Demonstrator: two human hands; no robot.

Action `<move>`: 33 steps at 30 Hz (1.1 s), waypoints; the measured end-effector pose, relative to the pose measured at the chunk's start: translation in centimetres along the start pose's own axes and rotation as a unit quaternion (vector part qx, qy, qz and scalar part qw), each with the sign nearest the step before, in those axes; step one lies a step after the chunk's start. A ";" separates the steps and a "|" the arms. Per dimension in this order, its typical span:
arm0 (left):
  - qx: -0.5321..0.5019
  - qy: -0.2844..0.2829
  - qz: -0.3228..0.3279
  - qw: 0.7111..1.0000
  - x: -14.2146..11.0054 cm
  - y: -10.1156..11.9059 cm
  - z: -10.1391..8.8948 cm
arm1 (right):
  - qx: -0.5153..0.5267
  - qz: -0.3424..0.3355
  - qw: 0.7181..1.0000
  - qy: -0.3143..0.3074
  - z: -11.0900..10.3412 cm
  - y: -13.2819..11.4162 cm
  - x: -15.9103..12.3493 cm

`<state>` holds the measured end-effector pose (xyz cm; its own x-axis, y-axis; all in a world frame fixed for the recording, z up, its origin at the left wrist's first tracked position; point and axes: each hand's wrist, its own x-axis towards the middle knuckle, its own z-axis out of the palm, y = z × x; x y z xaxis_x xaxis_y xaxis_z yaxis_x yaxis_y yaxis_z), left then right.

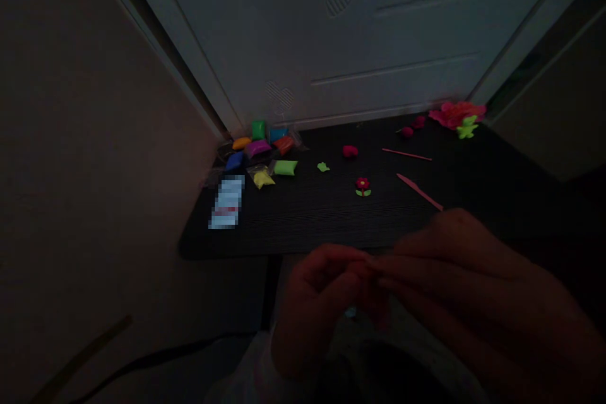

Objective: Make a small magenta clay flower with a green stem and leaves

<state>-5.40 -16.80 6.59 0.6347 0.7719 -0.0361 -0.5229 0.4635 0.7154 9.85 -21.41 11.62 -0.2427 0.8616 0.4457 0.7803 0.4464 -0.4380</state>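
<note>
In dim light my left hand [315, 306] is in front of the table's near edge, its thumb and fingers curled together. My right hand [473, 284] meets it from the right, fingertips pressed against the left fingertips. Whatever is pinched between them is too dark and covered to name. Just beyond the hands on the table lie a red clay flower [362, 185] with green leaves and a pink plastic clay knife [419, 191]. Farther back are a pink lump of clay [350, 151], a small light-green clay piece [323, 166] and a thin pink stick [407, 154].
Several coloured clay packets [258, 149] cluster at the back left of the dark table [293, 221]. A blurred pale card [227, 203] lies near the left edge. At the back right are a pink flower-shaped piece [454, 113] and a yellow-green figure [468, 127]. A white door [284, 25] stands behind.
</note>
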 end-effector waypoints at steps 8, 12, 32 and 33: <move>0.015 0.022 0.014 1.000 -0.1 0.1 0.0 | 0.007 0.018 1.000 0.001 0.5 0.2 0.4; 0.035 0.000 0.004 0.999 -0.2 0.0 -0.3 | 0.020 0.023 1.000 -0.004 0.7 0.2 0.6; -0.068 0.094 0.028 0.993 0.8 0.0 0.8 | 0.039 0.008 0.995 0.095 3.3 0.5 -0.1; -0.063 0.094 0.029 0.993 0.8 0.1 0.8 | 0.040 0.004 0.995 0.094 3.2 0.5 -0.1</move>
<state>-4.48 -16.55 7.18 0.4898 0.8611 -0.1363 -0.6297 0.4576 0.6278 8.38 -20.48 8.85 -0.1183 0.8084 0.5766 0.7312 0.4638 -0.5003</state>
